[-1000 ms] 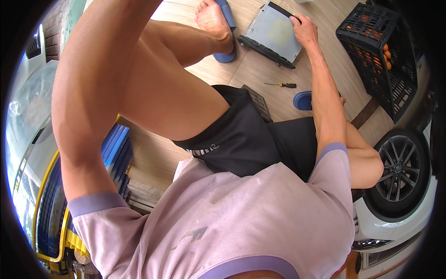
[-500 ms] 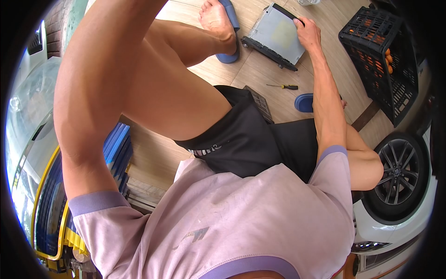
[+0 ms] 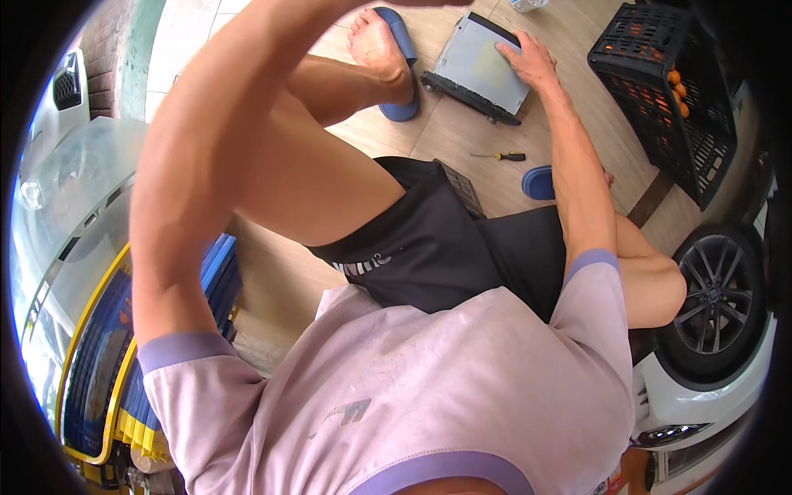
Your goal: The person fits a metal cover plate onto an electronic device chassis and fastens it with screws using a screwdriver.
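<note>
A flat grey metal device (image 3: 477, 62) with a black edge panel lies on the tiled floor. My right hand (image 3: 532, 62) is closed on its right edge, the thumb on the top face and the fingers at the rim. My left arm reaches up across the view. Only a sliver of my left hand (image 3: 445, 2) shows at the top edge, its fingers cut off, so what it holds or touches is hidden. A screwdriver (image 3: 503, 156) with a black and yellow handle lies on the floor below the device.
A black plastic crate (image 3: 652, 49) with orange things inside stands at the right. My feet are in blue slippers (image 3: 399, 37). Near my right knee is a white car's wheel (image 3: 711, 297). Blue and yellow stacked items (image 3: 136, 363) stand at the left. A clear container (image 3: 528, 4) is at the top.
My left forearm has swung rightward, bringing a bit of the hand into the top edge. My right hand has changed its hold, the thumb now on the device's top. The view has shifted slightly.
</note>
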Demonstrator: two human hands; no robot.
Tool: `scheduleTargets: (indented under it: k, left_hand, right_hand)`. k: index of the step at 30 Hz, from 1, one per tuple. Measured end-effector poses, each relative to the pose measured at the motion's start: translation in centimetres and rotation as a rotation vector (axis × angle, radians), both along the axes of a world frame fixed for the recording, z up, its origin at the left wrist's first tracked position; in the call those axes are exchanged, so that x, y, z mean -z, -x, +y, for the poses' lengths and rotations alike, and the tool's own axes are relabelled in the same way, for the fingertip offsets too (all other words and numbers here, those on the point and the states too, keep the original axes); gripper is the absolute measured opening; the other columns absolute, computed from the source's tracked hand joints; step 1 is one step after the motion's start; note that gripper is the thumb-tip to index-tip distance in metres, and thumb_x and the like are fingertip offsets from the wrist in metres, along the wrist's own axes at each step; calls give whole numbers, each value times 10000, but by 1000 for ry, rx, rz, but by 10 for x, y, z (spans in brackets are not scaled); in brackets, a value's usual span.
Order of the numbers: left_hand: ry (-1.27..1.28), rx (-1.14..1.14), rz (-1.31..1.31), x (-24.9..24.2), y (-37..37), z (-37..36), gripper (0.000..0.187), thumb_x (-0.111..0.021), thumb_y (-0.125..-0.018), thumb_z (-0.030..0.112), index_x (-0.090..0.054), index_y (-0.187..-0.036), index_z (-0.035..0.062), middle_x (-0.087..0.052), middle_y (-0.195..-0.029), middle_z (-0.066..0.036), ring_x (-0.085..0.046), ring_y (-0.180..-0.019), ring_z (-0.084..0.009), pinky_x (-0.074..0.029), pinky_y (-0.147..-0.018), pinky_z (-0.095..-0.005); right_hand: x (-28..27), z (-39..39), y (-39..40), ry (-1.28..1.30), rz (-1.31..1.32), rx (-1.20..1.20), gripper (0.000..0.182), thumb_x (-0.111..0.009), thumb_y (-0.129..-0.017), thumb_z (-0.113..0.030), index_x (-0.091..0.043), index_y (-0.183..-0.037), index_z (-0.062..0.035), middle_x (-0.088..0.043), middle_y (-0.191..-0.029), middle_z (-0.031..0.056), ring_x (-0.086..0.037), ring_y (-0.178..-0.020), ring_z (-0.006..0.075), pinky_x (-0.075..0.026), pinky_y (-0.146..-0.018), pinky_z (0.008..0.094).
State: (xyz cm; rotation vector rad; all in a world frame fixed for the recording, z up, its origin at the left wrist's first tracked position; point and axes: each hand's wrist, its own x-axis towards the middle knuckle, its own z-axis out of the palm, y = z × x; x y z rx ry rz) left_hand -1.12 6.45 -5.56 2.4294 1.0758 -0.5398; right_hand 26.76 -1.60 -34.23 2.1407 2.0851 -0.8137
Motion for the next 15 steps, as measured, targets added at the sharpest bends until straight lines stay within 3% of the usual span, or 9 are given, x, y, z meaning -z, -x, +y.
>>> scheduleTargets:
  k: [3, 6, 7, 8, 9, 12, 13, 15]
  left_hand:
    - [-17, -30, -215, 82, 12, -54, 307, -684, -888, 265, -683, -1059, 10, -686, -858, -195, -665, -788, -364, -524, -739, -441]
    - [-24, -14, -247, 82, 8, -98, 456, -644, -893, 456, -722, -887, 7, -713, -808, -208, -706, -811, -389, -539, -769, -467]
    - [139, -114, -141, 88, -7, -113, 490, -612, -909, 486, -737, -863, 15, -721, -838, -217, -705, -822, -404, -542, -808, -483]
    - [314, -299, -220, 107, -19, -133, 498, -613, -913, 484, -753, -854, 10, -724, -880, -233, -701, -864, -418, -534, -852, -488]
    - [411, -385, -232, 130, -31, -154, 488, -604, -932, 500, -756, -1043, 50, -726, -928, -232, -684, -974, -417, -525, -893, -473]
    - [420, -848, -323, 213, -56, -214, 775, -627, -880, 578, -598, -1276, -87, -651, -1188, -310, -639, -1119, -439, -494, -987, -447]
    - [374, -1014, -324, 245, -61, -234, 866, -642, -870, 602, -543, -1307, -139, -667, -1168, -292, -694, -1009, -373, -535, -924, -412]
    - [829, -1323, -347, 258, -66, -231, 887, -654, -869, 616, -535, -1267, -169, -662, -1017, -204, -668, -821, -254, -558, -781, -359]
  right_hand:
    - [-5, 2, 1, 31, 20, 18, 719, -622, -885, -624, -503, -1425, -165, -552, -1403, 136, -482, -1328, 340, -397, -1052, 536]
    - [-3, -2, 2, 43, 41, 50, 727, -641, -877, -613, -499, -1423, -153, -532, -1422, 142, -468, -1334, 358, -397, -1063, 537]
    - [-5, -2, 1, 58, 40, 55, 729, -641, -878, -612, -496, -1426, -153, -532, -1421, 143, -469, -1334, 358, -397, -1064, 537]
    - [-5, -2, 1, 80, 41, 52, 730, -640, -879, -611, -493, -1428, -153, -532, -1421, 144, -469, -1334, 357, -397, -1065, 537]
    - [-6, 1, 0, 95, 42, 45, 732, -639, -880, -611, -490, -1431, -153, -532, -1420, 146, -469, -1334, 356, -397, -1066, 536]
    - [-9, 2, -1, 69, 46, 49, 730, -652, -879, -590, -495, -1431, -139, -548, -1401, 168, -484, -1319, 368, -406, -1066, 517]
    - [-12, -1, 1, 72, 41, 49, 730, -657, -879, -584, -501, -1429, -132, -553, -1396, 178, -493, -1311, 376, -412, -1066, 507]
    - [-16, -1, -3, 102, 41, 38, 738, -656, -882, -573, -488, -1436, -116, -548, -1404, 177, -489, -1316, 374, -409, -1070, 502]
